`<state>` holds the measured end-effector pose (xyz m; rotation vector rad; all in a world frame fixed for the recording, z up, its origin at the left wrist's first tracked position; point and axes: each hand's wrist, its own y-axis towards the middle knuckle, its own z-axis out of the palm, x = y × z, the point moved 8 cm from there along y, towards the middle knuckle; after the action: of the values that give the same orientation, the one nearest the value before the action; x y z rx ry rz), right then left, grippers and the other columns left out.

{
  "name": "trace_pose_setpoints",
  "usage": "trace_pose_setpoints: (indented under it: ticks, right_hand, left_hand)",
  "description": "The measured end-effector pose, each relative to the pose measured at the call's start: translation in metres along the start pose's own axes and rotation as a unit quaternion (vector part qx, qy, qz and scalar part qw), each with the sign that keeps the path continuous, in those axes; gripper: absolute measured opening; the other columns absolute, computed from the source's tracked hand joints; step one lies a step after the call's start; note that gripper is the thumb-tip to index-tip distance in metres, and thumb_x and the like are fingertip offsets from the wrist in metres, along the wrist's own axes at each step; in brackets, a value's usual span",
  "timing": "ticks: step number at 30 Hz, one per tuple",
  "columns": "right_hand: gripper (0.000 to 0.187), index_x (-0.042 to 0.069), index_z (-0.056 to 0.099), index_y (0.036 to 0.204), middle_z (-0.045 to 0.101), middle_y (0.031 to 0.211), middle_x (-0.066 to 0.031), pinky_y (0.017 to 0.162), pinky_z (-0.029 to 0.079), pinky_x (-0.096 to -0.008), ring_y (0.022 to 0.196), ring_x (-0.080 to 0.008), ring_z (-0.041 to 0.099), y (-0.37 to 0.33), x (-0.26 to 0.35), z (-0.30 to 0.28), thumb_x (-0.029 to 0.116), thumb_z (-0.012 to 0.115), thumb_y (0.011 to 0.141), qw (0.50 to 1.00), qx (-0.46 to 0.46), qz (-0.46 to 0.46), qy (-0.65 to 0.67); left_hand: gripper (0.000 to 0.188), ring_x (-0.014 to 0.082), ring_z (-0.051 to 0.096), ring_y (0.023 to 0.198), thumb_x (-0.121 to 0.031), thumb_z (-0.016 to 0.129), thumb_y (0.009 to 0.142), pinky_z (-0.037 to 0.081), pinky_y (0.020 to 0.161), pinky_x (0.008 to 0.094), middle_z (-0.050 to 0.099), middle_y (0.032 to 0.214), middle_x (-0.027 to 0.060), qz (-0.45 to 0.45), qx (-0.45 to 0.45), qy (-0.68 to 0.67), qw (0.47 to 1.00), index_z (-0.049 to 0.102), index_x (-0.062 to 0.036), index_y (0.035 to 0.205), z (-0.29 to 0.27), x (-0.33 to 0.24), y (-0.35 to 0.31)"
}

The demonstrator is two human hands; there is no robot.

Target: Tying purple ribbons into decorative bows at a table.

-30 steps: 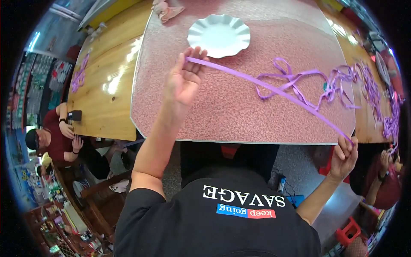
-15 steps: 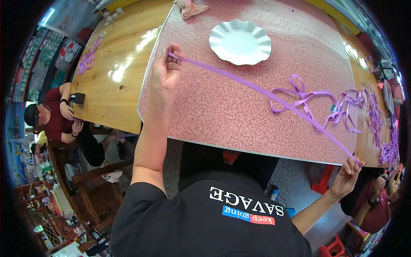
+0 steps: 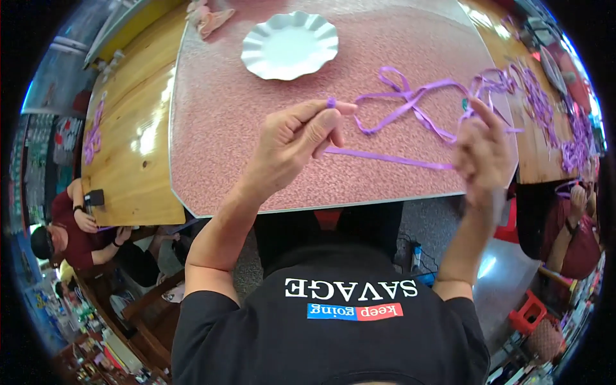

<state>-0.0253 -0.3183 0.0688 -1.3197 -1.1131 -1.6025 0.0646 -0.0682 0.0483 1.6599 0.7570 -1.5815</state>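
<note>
Purple ribbon — left fingers to right fingers.

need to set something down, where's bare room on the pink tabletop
Bare pink tabletop shows between its left edge and the left hand, below the white plate; another patch lies right of the plate, beyond the purple ribbon. The right side is crowded with ribbon and the right hand.

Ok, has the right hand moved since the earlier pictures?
Yes: the right hand has moved forward and left, from beyond the near edge of the pink table to over its top.
</note>
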Motion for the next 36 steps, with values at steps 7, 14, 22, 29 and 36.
trace_pose_setpoints:
  ticks: [7, 14, 22, 29, 36]
  right_hand:
    - [0.021, 0.001, 0.066, 0.113, 0.064, 0.09, -0.0017, 0.071, 0.049, -0.0191, 0.081, -0.0057, 0.061, 0.008, -0.02, 0.096, 0.011, 0.059, 0.096, 0.987, 0.159, -0.024, 0.005]
    - [0.02, 0.0, 0.065, 0.108, 0.068, 0.1, -0.0056, 0.084, 0.051, -0.024, 0.094, -0.0108, 0.063, 0.008, -0.03, 0.104, 0.011, 0.068, 0.091, 0.984, 0.176, 0.008, 0.026]
    - [0.019, 0.001, 0.065, 0.11, 0.067, 0.1, -0.005, 0.083, 0.05, -0.0243, 0.094, -0.0109, 0.063, 0.006, -0.024, 0.101, 0.01, 0.065, 0.093, 0.986, 0.163, -0.002, -0.031]
    - [0.024, 0.003, 0.067, 0.117, 0.067, 0.09, -0.0022, 0.06, 0.038, -0.0179, 0.074, -0.0041, 0.054, 0.007, -0.023, 0.091, 0.007, 0.062, 0.093, 0.994, 0.099, -0.04, -0.013]
    - [0.019, 0.004, 0.07, 0.108, 0.067, 0.091, 0.0002, 0.055, 0.033, -0.0167, 0.069, -0.001, 0.049, 0.009, -0.021, 0.097, 0.009, 0.067, 0.091, 0.986, 0.142, -0.068, -0.063]
  left_hand:
    - [0.025, 0.0044, 0.048, 0.063, -0.016, 0.054, 0.101, 0.039, 0.055, 0.0198, 0.062, 0.076, 0.0017, 0.011, 0.072, 0.1, 0.992, 0.065, 0.0019, 0.115, 0.031, -0.005, 0.002]
    - [0.022, 0.0068, 0.057, 0.074, -0.017, 0.06, 0.097, 0.047, 0.064, 0.0218, 0.064, 0.083, 0.0025, 0.028, 0.029, 0.129, 0.991, 0.066, 0.0012, 0.109, 0.022, -0.006, 0.001]
    - [0.018, 0.0049, 0.059, 0.081, -0.015, 0.066, 0.094, 0.048, 0.069, 0.0201, 0.065, 0.089, 0.0002, -0.025, -0.042, -0.018, 0.999, 0.066, 0.0001, 0.104, 0.008, 0.0, -0.001]
    - [0.02, 0.0037, 0.057, 0.083, -0.019, 0.067, 0.094, 0.046, 0.073, 0.0195, 0.064, 0.089, -0.0005, -0.044, -0.048, -0.078, 0.995, 0.066, -0.0018, 0.103, 0.004, 0.007, 0.001]
    - [0.019, 0.003, 0.056, 0.079, -0.017, 0.066, 0.095, 0.045, 0.067, 0.0179, 0.064, 0.086, -0.001, -0.013, -0.038, -0.023, 0.999, 0.066, -0.0012, 0.104, 0.007, 0.004, 0.002]
